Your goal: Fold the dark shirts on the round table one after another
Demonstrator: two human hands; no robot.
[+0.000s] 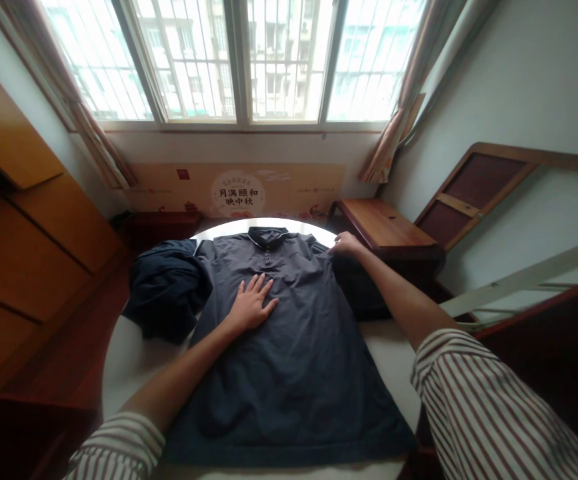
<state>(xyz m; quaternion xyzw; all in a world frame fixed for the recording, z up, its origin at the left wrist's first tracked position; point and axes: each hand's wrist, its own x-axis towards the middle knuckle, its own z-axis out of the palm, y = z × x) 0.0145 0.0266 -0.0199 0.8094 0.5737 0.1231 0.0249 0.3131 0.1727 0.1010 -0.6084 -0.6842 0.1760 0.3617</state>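
A dark grey polo shirt (299, 347) lies spread front-up on a round white table (129, 360), collar pointing toward the window. My left hand (253, 303) rests flat on the shirt's chest just below the button placket, fingers stretched out. My right hand (345, 245) is at the shirt's right shoulder, fingers curled and pinching the fabric at the sleeve seam. The right sleeve hangs off the table edge beyond that hand.
A second dark blue garment (169, 287) lies crumpled at the table's left edge. A low wooden side table (383, 227) stands at the right, a wooden frame (473, 193) leans on the right wall, and wooden cabinets (33, 247) line the left. A window runs behind.
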